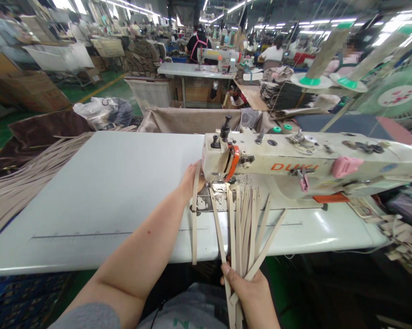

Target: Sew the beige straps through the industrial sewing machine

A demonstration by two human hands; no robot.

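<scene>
A cream sewing machine (295, 162) stands on a white table (99, 192). My left hand (192, 179) reaches to the needle end of the machine and pinches one beige strip (194, 228) that hangs down over the table's front edge. My right hand (249, 285), below the table edge, is closed round a bundle of several beige strips (245, 224) that fan up to the needle plate.
A pile of beige strips (24, 178) lies at the table's left. A cloth bin (188, 119) stands behind the table. Thread cones (324, 50) rise at the right. Stacked pieces (406, 237) lie at the far right. Other people work at machines further back.
</scene>
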